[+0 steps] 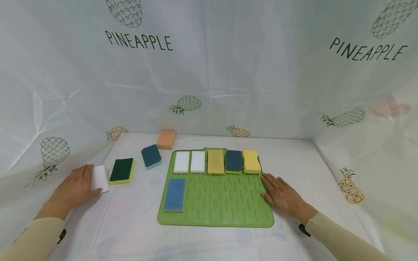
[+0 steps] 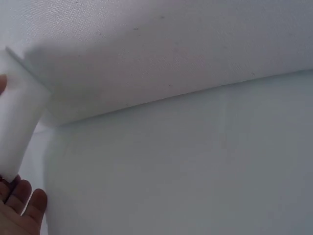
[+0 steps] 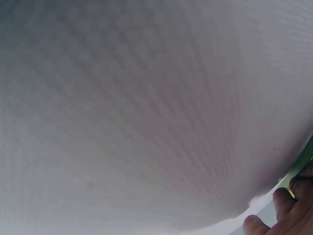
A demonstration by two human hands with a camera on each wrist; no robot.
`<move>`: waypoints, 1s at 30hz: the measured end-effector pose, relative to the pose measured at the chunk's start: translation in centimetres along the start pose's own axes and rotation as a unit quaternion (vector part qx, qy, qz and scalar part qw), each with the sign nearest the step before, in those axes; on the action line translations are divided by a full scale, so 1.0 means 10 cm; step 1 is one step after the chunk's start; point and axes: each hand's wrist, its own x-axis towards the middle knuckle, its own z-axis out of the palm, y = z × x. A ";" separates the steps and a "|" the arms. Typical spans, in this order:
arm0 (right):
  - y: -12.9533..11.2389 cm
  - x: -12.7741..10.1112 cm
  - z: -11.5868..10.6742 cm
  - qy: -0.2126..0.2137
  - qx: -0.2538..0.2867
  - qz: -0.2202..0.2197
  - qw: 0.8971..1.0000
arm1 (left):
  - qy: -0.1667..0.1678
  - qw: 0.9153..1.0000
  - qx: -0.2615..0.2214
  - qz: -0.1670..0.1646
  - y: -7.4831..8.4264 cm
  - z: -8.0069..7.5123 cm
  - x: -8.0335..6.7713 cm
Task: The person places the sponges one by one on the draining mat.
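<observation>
At the left of the table my left hand point(image 1: 73, 186) holds a white sponge point(image 1: 100, 178) between thumb and fingers. In the left wrist view, that white sponge point(image 2: 19, 107) appears tilted, with fingertips point(image 2: 35, 203) at its lower end. A green drying mat point(image 1: 225, 203) lies in the middle. Along its far edge sit two white sponges point(image 1: 181, 162), a tan sponge point(image 1: 216, 162), a dark blue-topped sponge point(image 1: 233, 160) and a yellow sponge point(image 1: 251, 161). A blue sponge point(image 1: 174, 195) lies at the mat's left side. My right hand point(image 1: 284, 194) rests against the mat's right edge, fingers extended, holding nothing.
Just right of the left hand lies a dark green and yellow sponge point(image 1: 122, 170). Beyond it are a dark blue and teal sponge point(image 1: 151, 156) and an orange sponge point(image 1: 166, 139). A pineapple-print sheet point(image 1: 209, 72) hangs around the table's back and sides.
</observation>
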 end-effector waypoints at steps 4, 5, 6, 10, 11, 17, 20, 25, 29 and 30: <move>0.00 0.00 0.01 -0.002 0.000 0.002 1.000 | 0.000 1.000 0.009 0.006 0.01 0.03 -0.01; 0.00 0.00 0.00 -0.002 0.000 0.002 1.000 | 0.003 1.000 0.015 0.008 0.01 0.04 -0.02; 0.00 0.00 0.00 -0.001 -0.001 0.001 1.000 | 0.006 1.000 0.022 0.011 0.00 0.05 -0.02; -0.01 0.00 -0.01 -0.001 -0.002 0.000 1.000 | 0.033 0.999 0.036 0.011 0.00 0.06 -0.02; -0.01 0.00 -0.02 0.000 -0.002 -0.001 1.000 | 0.046 0.998 0.037 0.014 -0.01 0.06 -0.01; -0.01 -0.01 -0.04 -0.001 -0.004 0.001 1.000 | 0.135 0.989 0.031 0.045 0.04 -0.03 0.08; -0.01 -0.01 -0.04 -0.001 -0.005 0.002 1.000 | 0.141 0.989 0.027 0.043 0.13 -0.10 0.15; 0.00 0.00 -0.02 0.000 -0.003 0.001 1.000 | 0.152 0.987 0.030 0.052 0.27 -0.20 0.24; -0.01 0.00 -0.01 0.000 -0.002 0.000 1.000 | 0.170 0.982 0.036 0.069 0.38 -0.27 0.29; -0.01 0.00 -0.01 -0.001 -0.002 0.000 1.000 | 0.174 0.981 0.040 0.074 0.41 -0.29 0.30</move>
